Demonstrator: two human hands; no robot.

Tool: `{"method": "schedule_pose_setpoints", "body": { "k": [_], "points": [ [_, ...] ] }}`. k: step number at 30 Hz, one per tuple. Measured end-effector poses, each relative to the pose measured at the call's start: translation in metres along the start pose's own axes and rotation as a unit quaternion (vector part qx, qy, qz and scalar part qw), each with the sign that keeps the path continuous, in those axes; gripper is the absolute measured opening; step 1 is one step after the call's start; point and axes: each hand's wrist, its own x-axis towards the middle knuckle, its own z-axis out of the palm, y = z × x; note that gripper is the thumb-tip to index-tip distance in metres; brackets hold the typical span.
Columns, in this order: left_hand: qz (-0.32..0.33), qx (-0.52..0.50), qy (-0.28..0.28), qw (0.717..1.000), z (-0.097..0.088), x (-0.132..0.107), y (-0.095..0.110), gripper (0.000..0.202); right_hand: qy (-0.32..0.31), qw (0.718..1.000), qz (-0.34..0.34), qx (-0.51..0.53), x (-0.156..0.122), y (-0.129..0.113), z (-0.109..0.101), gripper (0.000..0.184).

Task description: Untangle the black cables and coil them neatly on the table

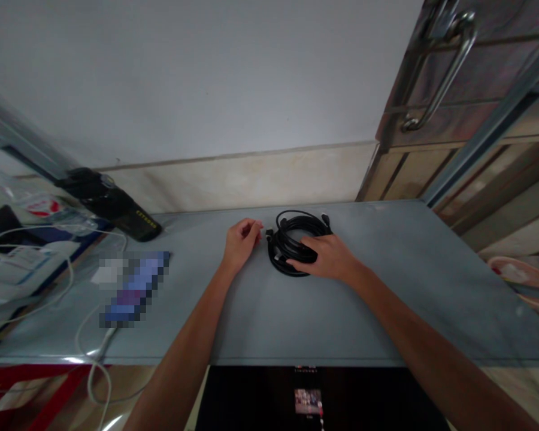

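Observation:
A coiled black cable [288, 246] with plugs at its ends lies on the grey tabletop [269, 323], near the wall. My right hand [327, 256] grips the coil from its right side, thumb and fingers around the strands. Left of the coil, my left hand [243, 240] rests on the tabletop with its fingers curled closed. Nothing shows in those fingers, and a small gap separates them from the nearest plug.
A black bottle [117, 206] lies tilted at the left, near boxes and a clear plastic bottle [40, 203]. A blurred-out phone [137, 290] with a white cable [101, 350] lies closer. At the right are a metal door handle [449, 78] and a pink basin [527, 278].

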Motion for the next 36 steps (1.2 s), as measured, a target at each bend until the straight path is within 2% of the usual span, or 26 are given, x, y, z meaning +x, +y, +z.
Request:
{"method": "schedule_pose_setpoints", "body": {
  "k": [7, 12, 21, 26, 30, 33, 36],
  "points": [
    [0.014, 0.004, -0.006, 1.000, 0.001, -0.001, 0.001, 0.036, 0.000, 0.999, 0.019, -0.031, -0.015, 0.005, -0.007, 0.040],
    [0.023, -0.006, -0.011, 1.000, 0.001, -0.002, 0.000, 0.037, 0.021, 0.996, 0.040, -0.073, -0.043, 0.016, -0.019, 0.042],
    [0.039, -0.005, -0.027, 0.999, 0.002, -0.004, -0.003, 0.037, -0.006, 0.988, 0.079, -0.136, -0.089, 0.039, -0.048, 0.046],
    [0.050, 0.011, -0.034, 0.998, 0.001, -0.006, -0.001, 0.037, -0.033, 0.988, 0.082, -0.128, -0.093, 0.043, -0.058, 0.050],
    [0.054, 0.022, -0.039, 0.998, 0.002, -0.006, -0.001, 0.037, -0.029, 0.988, 0.083, -0.129, -0.089, 0.040, -0.067, 0.050],
    [0.056, 0.026, -0.039, 0.997, 0.003, -0.005, -0.002, 0.037, -0.021, 0.986, 0.134, -0.099, -0.083, 0.038, -0.077, 0.052],
    [0.061, 0.031, -0.042, 0.997, 0.003, -0.004, -0.002, 0.037, 0.023, 0.976, 0.218, -0.008, -0.073, 0.034, -0.092, 0.051]
  ]
}}
